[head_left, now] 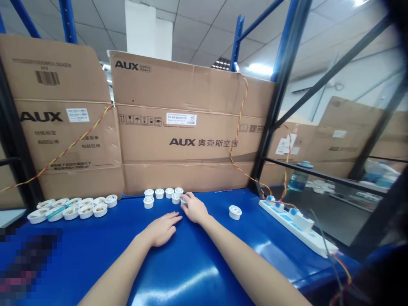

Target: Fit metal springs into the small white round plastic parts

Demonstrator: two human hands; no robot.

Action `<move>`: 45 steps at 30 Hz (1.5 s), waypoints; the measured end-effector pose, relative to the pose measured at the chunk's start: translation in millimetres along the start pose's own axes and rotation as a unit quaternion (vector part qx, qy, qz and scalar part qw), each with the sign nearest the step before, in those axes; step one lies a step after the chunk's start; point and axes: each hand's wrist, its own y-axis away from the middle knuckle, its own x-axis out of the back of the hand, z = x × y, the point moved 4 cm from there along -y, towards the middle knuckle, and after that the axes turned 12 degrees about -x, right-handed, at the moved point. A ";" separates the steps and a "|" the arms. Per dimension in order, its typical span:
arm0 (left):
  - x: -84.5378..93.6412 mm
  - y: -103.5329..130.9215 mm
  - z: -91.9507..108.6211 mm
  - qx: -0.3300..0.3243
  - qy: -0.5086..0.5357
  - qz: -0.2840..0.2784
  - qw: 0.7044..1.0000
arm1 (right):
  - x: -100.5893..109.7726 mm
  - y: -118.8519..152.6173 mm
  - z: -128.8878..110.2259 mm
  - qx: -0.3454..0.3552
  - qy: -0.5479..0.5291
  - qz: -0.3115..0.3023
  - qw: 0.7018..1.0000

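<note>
My right hand (195, 209) has its fingers curled over a small white round plastic piece (183, 201), most of which the fingers hide. It stands at the right end of a group of similar white pieces (160, 194), set in a back row and a front row. Nearer to me, my left hand (160, 230) lies palm down on the blue tabletop (178, 263), fingers spread and holding nothing. A lone white round piece (235, 212) sits farther right, apart from both hands.
Several white round cups (86, 211) with small contents stand at the left, a teal stick-like tool (55, 213) across them. A white power strip (296, 225) with plugs runs along the right edge. Cardboard sheets (191, 97) wall off the back; a yellow-red twisted wire (239, 127) hangs there.
</note>
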 end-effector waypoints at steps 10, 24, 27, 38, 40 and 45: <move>5.2 4.3 20.4 -0.056 0.008 -0.029 0.998 | 5.4 7.1 13.4 0.090 -0.065 -0.037 0.993; 22.7 7.1 -16.0 0.029 0.089 0.234 0.968 | 23.9 14.5 16.1 0.017 -0.043 -0.102 0.994; 13.7 1.0 -23.2 0.038 0.078 0.198 0.976 | 13.6 14.8 4.2 0.066 -0.104 -0.096 0.988; 19.8 5.3 -32.2 0.119 0.050 0.252 0.959 | -14.0 5.2 5.2 0.032 -0.283 -0.124 0.951; 22.7 6.7 -30.0 0.119 0.046 0.261 0.957 | -8.7 4.8 4.2 0.050 -0.270 -0.091 0.957; 30.8 8.5 -21.3 0.000 -0.037 0.255 0.966 | 13.5 12.3 -7.4 0.198 -0.167 0.006 0.966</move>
